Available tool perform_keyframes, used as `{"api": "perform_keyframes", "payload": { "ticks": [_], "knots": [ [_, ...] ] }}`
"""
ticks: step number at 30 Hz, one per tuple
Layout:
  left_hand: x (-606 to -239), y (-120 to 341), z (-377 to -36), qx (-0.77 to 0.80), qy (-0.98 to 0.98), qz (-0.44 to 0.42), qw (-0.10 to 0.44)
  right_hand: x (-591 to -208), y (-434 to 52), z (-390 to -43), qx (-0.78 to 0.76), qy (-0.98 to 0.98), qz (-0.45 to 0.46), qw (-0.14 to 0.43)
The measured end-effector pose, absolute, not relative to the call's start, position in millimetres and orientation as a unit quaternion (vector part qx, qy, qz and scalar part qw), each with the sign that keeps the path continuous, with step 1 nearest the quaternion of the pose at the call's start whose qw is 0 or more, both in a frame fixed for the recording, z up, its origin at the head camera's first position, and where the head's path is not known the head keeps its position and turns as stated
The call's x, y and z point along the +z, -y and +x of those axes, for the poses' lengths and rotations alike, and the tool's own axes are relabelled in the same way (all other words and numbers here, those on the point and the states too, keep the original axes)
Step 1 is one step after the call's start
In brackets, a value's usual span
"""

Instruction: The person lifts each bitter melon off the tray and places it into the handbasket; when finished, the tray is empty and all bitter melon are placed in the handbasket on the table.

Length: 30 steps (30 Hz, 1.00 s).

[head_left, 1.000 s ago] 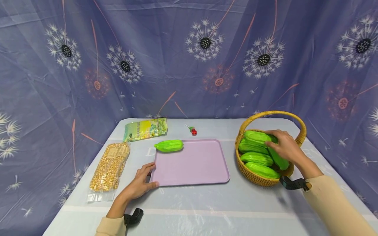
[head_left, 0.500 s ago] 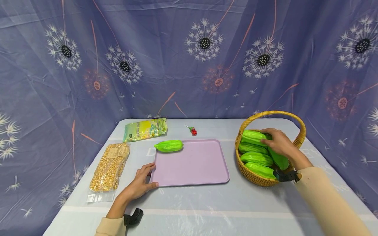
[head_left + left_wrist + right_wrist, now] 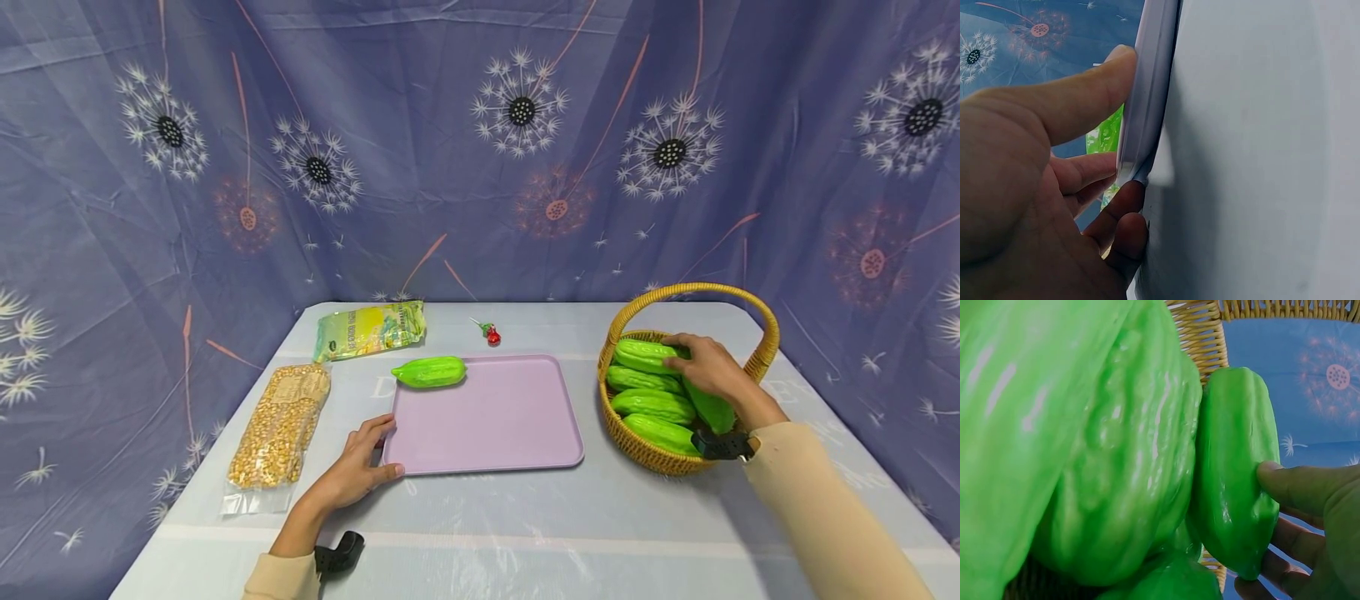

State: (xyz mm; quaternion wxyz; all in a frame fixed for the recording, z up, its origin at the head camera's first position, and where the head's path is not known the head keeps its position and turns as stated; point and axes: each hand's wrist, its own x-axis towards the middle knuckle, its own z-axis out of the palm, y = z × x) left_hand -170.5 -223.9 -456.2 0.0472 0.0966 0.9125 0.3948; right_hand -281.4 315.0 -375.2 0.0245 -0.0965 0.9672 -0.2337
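Note:
A lilac tray [image 3: 487, 417] lies mid-table with a green bitter melon [image 3: 429, 372] across its far left corner. My left hand [image 3: 360, 467] grips the tray's near left corner; in the left wrist view the thumb [image 3: 1094, 87] presses the rim [image 3: 1147, 94] and curled fingertips touch its lower edge. On the right, a wicker basket [image 3: 637, 446] contains several more bitter melons [image 3: 652, 405]. My right hand [image 3: 712, 364] reaches under its handle and holds the backmost bitter melon [image 3: 1238, 456], thumb on one side and fingers on the other. The palm hides part of that melon.
A bag of corn kernels [image 3: 277, 429] lies at the left, and a green-yellow packet [image 3: 370, 330] behind it. A small red and green item [image 3: 491, 333] with a thin stick is near the back edge. The basket's tall handle [image 3: 690, 287] arches over the melons.
My right hand has shifted a little to the left inside the basket, and the backmost bitter melon there has changed position slightly. The left hand and the tray have stayed in place.

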Motion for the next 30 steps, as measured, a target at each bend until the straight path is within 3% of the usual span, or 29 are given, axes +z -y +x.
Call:
{"api": "perform_keyframes", "payload": {
  "ticks": [30],
  "knots": [
    [-455.8, 222.6, -170.9, 0.393, -0.913, 0.099, 0.043, -373.1, -316.7, -263.3, -0.235, -0.965, -0.110, -0.037]
  ]
}}
